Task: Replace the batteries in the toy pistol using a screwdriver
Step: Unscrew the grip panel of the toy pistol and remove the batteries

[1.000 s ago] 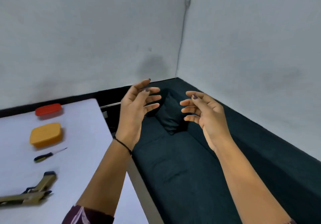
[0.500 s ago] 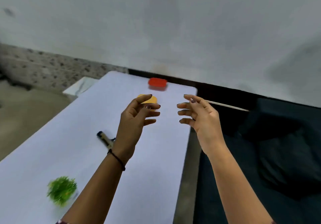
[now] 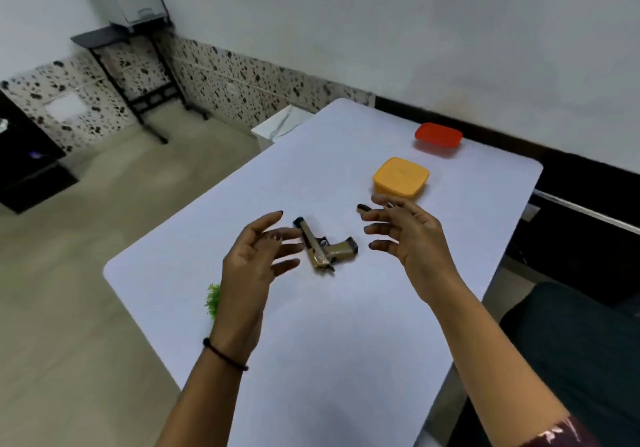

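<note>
While left hand (image 3: 252, 259), right hand (image 3: 412, 238) hover, fingers (image 3: 266, 219) apart — one toy pistol (image 3: 325, 249), two boxes (image 3: 401, 176) (image 3: 438, 134).

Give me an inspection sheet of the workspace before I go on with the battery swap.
Surface: white table, rounded corners.
Job's things: toy pistol lies on its side mid-table, between the hands; a dark end by the right fingers may be the screwdriver, cannot tell; batteries not seen.
Clutter: orange box and red box at the far side; green plant partly behind the left forearm.
Grippers: left hand and right hand open, fingers spread, holding nothing.
Cables: nothing seen.
Surroundings: speckled wall tiles, black stand, dark sofa.
</note>
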